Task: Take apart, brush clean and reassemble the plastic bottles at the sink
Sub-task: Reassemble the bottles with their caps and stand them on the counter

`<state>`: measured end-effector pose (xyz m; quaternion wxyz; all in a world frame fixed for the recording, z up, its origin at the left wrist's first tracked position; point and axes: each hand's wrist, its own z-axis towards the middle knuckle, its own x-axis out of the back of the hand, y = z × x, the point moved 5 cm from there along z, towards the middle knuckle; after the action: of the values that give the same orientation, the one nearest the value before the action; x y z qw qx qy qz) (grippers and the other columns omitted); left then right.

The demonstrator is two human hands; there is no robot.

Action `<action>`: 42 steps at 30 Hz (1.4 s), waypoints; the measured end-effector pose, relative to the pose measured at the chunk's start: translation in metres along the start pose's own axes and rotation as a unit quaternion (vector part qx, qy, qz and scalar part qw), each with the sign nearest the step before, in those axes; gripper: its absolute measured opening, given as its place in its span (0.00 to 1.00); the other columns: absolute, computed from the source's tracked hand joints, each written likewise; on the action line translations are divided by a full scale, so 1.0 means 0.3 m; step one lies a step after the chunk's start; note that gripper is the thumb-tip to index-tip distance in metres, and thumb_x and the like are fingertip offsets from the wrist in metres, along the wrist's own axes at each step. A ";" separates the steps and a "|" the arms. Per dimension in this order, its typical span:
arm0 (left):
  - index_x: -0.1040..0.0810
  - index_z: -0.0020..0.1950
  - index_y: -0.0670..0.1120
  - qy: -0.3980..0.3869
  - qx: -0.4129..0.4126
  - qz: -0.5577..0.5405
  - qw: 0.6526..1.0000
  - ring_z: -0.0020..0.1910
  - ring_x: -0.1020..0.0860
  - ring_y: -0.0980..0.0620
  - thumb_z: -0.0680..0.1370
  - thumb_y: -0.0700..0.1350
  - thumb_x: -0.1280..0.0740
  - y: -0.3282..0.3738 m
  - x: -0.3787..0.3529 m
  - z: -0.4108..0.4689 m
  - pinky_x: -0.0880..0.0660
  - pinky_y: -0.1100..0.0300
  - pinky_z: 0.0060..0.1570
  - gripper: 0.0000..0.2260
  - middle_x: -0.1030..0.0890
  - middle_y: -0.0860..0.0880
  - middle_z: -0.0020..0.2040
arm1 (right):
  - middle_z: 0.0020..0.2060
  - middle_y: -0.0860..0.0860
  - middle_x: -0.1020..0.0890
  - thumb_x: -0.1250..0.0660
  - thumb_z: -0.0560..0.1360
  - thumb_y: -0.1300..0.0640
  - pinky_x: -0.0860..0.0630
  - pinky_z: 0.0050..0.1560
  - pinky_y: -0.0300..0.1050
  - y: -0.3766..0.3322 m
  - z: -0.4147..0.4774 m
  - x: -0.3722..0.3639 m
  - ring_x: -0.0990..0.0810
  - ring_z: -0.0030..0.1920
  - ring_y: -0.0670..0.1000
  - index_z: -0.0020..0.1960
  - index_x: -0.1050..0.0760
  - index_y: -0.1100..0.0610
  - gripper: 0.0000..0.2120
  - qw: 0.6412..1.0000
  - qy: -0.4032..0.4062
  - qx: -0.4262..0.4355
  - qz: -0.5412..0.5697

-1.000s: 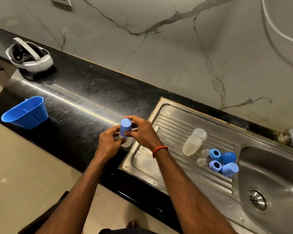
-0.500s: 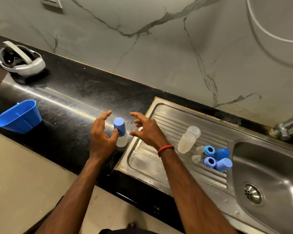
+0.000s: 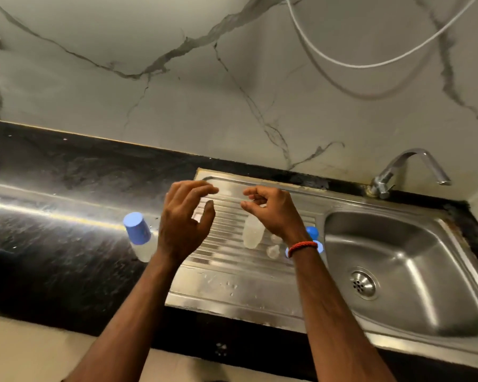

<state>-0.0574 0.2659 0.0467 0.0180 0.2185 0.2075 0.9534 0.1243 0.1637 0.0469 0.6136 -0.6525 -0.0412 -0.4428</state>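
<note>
An assembled clear bottle with a blue cap (image 3: 138,234) stands on the black counter (image 3: 66,230), just left of the sink's edge. My left hand (image 3: 185,219) hovers to its right over the ridged drainboard (image 3: 232,271), fingers spread and holding nothing. My right hand (image 3: 271,213) hangs over the drainboard with loosely curled fingers, empty. Beneath it lies an open clear bottle body (image 3: 253,232). Small clear nipples (image 3: 273,250) and blue bottle parts (image 3: 312,232) lie beside my right wrist, partly hidden by it.
The steel sink bowl (image 3: 403,271) with its drain sits at the right, and a chrome tap (image 3: 406,169) stands behind it. A white hose (image 3: 370,64) hangs on the marble wall. The counter's front edge drops to a pale floor.
My left hand let go of the capped bottle, which now stands on the counter. Both hands moved right over the drainboard. The view swung right, so the blue tub and the headset left the frame.
</note>
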 end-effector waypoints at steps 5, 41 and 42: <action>0.19 0.59 0.44 -0.134 0.006 -0.056 0.989 0.57 0.21 0.47 0.79 0.44 0.31 0.069 -0.179 -0.039 0.23 0.50 0.56 0.10 0.18 0.46 0.56 | 0.44 0.50 0.15 0.26 0.74 0.54 0.22 0.47 0.33 0.158 -0.081 0.130 0.17 0.45 0.46 0.56 0.17 0.55 0.12 0.997 0.057 -0.050 -0.020; 0.21 0.65 0.46 -0.366 0.275 0.073 0.886 0.55 0.19 0.45 0.75 0.38 0.27 0.195 -0.649 -0.354 0.22 0.56 0.52 0.19 0.19 0.46 0.61 | 0.37 0.52 0.19 0.26 0.69 0.60 0.28 0.53 0.53 0.539 -0.181 -0.020 0.24 0.48 0.55 0.41 0.20 0.53 0.04 0.890 -0.148 0.010 -0.430; 0.20 0.65 0.46 -0.358 0.281 0.075 0.887 0.54 0.19 0.45 0.75 0.38 0.27 0.195 -0.647 -0.354 0.21 0.56 0.52 0.18 0.19 0.46 0.61 | 0.36 0.51 0.19 0.25 0.69 0.59 0.29 0.53 0.52 0.538 -0.180 -0.018 0.25 0.47 0.55 0.40 0.20 0.53 0.04 0.892 -0.147 0.014 -0.428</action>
<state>0.0761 0.1470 -0.0960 -0.0430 0.5559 0.4292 0.7105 0.1889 0.0819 -0.0875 0.3604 -0.6204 -0.4123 -0.5615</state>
